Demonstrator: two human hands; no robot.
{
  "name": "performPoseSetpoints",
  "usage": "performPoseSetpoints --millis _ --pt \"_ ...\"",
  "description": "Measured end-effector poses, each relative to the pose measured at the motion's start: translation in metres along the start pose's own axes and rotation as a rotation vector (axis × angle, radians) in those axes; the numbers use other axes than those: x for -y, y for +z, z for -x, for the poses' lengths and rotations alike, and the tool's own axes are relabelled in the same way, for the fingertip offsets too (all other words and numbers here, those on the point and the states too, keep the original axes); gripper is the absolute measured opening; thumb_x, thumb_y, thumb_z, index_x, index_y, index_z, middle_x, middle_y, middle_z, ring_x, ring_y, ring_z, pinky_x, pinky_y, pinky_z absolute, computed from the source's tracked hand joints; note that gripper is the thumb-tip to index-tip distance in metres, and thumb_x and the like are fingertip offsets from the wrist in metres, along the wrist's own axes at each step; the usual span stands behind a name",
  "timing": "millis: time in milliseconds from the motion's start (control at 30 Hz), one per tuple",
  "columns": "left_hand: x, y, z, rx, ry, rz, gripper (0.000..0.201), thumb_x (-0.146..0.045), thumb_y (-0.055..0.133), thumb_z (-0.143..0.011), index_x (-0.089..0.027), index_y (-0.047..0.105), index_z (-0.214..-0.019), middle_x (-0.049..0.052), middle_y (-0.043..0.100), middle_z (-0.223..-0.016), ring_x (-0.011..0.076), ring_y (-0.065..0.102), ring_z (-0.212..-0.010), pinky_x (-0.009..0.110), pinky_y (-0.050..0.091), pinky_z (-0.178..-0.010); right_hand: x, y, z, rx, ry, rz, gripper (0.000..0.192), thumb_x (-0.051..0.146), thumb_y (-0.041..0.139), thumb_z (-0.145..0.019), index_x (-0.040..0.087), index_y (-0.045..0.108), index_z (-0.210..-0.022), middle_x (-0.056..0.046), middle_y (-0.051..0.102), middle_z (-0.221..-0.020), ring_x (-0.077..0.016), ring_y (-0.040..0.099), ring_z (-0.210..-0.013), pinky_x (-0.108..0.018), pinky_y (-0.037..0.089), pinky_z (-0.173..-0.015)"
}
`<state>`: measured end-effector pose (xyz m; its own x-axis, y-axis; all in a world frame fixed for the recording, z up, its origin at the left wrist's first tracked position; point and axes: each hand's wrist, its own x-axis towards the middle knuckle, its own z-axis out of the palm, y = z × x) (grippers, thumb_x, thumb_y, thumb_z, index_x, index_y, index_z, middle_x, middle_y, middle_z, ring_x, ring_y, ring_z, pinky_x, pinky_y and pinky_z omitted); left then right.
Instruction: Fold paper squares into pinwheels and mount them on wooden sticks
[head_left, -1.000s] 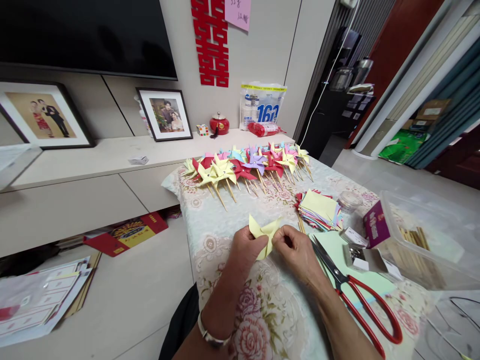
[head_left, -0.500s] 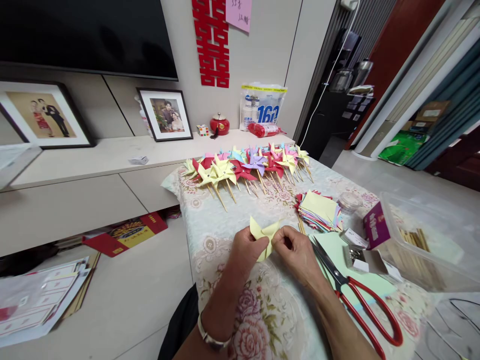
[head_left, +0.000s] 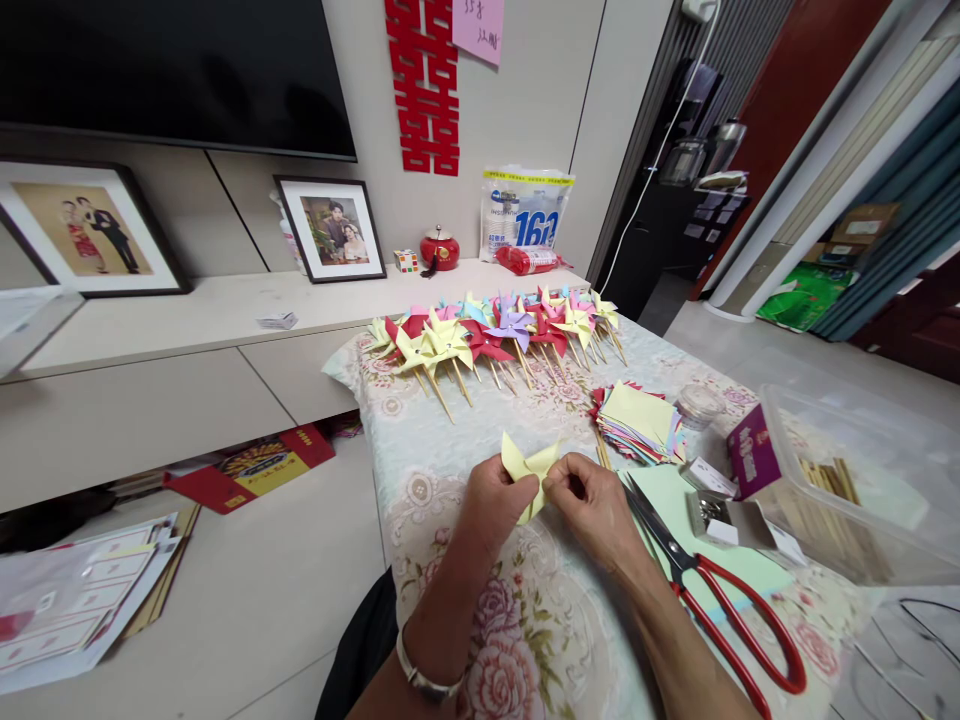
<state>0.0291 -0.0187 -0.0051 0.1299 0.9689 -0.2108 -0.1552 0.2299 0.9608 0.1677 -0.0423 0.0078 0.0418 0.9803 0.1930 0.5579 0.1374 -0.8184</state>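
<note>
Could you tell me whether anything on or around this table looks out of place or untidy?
On the table, nothing stands out. On the floor to the left, a red flat box and a heap of loose papers lie askew.

A row of finished paper pinwheels (head_left: pixel 495 335) lies at the far end of the floral tablecloth (head_left: pixel 540 640). Red-handled scissors (head_left: pixel 720 600) lie near a stack of coloured paper squares (head_left: pixel 637 420) and a clear plastic box (head_left: pixel 855 480).

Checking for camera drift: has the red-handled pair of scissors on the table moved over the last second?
No. The scissors lie in the same spot beside the clear plastic box, with both hands on the yellow paper.
</note>
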Motion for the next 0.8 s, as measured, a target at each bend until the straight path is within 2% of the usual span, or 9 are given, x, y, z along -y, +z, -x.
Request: performPoseSetpoints --millis 100,167,233,300,367,400,567,667,800 --pt "0.001 0.0 -0.001 0.014 0.001 0.019 0.014 -0.022 0.065 -0.058 -0.014 0.066 -0.07 -0.001 0.061 -0.061 0.014 0.051 -0.057 0.023 0.038 -0.053 0.001 -0.002 0.0 -0.004 0.011 -0.046 0.018 0.029 0.059 -0.08 0.02 0.058 -0.065 0.003 0.051 -0.06 -0.0133 0.046 -0.056 -0.024 0.035 -0.053" --pt "0.0 -0.001 -0.001 0.024 -0.029 0.039 0.015 -0.024 0.066 -0.057 -0.014 0.066 -0.068 0.0 0.061 -0.059 0.0151 0.053 -0.056 0.024 0.039 -0.053 -0.002 -0.006 0.001 -0.1 0.017 -0.107 0.017 0.034 0.062 -0.082 0.019 0.063 -0.074 0.001 0.056 -0.067 -0.0145 0.05 -0.06 -0.026 0.04 -0.057" --pt "-0.002 -0.004 -0.001 0.046 -0.066 0.036 0.015 -0.025 0.066 -0.057 -0.014 0.066 -0.068 0.0 0.061 -0.057 0.0163 0.054 -0.056 0.025 0.04 -0.053 -0.006 -0.01 0.0 -0.227 0.006 -0.184 0.022 0.037 0.064 -0.083 0.018 0.067 -0.094 -0.004 0.063 -0.083 -0.0182 0.058 -0.074 -0.029 0.046 -0.067" --pt "-0.007 -0.01 -0.001 0.119 -0.087 0.003 0.016 -0.024 0.065 -0.058 -0.014 0.068 -0.07 0.001 0.062 -0.059 0.0169 0.055 -0.057 0.025 0.04 -0.054 -0.011 -0.014 -0.001 -0.268 -0.017 -0.271 0.04 0.036 0.066 -0.084 0.018 0.063 -0.119 -0.009 0.066 -0.106 -0.0232 0.061 -0.097 -0.034 0.049 -0.081" --pt "-0.013 -0.018 -0.002 0.234 -0.092 -0.064 0.016 -0.022 0.064 -0.059 -0.014 0.07 -0.071 0.001 0.063 -0.061 0.0161 0.054 -0.057 0.025 0.039 -0.053 -0.013 -0.018 -0.002 -0.186 -0.034 -0.366 0.056 0.035 0.067 -0.084 0.02 0.053 -0.137 -0.012 0.064 -0.122 -0.025 0.059 -0.111 -0.038 0.047 -0.092" --pt "-0.016 -0.023 -0.003 0.279 -0.092 -0.11 0.015 -0.021 0.063 -0.059 -0.014 0.071 -0.071 0.001 0.062 -0.06 0.015 0.052 -0.055 0.024 0.037 -0.052 -0.013 -0.019 -0.002 -0.119 -0.036 -0.411 0.062 0.035 0.067 -0.085 0.021 0.048 -0.142 -0.012 0.064 -0.123 -0.0247 0.059 -0.112 -0.039 0.046 -0.094" --pt "-0.033 -0.038 -0.009 0.422 -0.093 -0.394 0.005 -0.017 0.06 -0.057 -0.017 0.064 -0.058 -0.003 0.053 -0.051 0.0114 0.039 -0.047 0.024 0.023 -0.044 -0.003 -0.018 0.001 0.219 -0.001 -0.478 0.076 0.032 0.068 -0.084 0.02 0.036 -0.151 -0.007 0.069 -0.106 -0.0217 0.064 -0.097 -0.037 0.049 -0.086" --pt "-0.044 -0.035 -0.014 0.461 -0.084 -0.551 0.008 -0.017 0.061 -0.054 -0.017 0.067 -0.057 -0.002 0.055 -0.051 0.0124 0.04 -0.046 0.025 0.022 -0.044 0.004 -0.016 0.004 0.296 0.027 -0.397 0.078 0.026 0.068 -0.08 0.018 0.037 -0.151 -0.004 0.068 -0.098 -0.0196 0.063 -0.089 -0.033 0.048 -0.081" --pt "-0.054 -0.025 -0.017 0.488 -0.046 -0.738 0.004 -0.018 0.063 -0.053 -0.019 0.067 -0.055 -0.001 0.055 -0.05 0.0134 0.041 -0.044 0.026 0.025 -0.042 0.006 -0.011 0.005 0.307 0.106 -0.355 0.083 0.017 0.064 -0.074 0.017 0.036 -0.152 0.002 0.063 -0.086 -0.0154 0.058 -0.076 -0.027 0.045 -0.069"
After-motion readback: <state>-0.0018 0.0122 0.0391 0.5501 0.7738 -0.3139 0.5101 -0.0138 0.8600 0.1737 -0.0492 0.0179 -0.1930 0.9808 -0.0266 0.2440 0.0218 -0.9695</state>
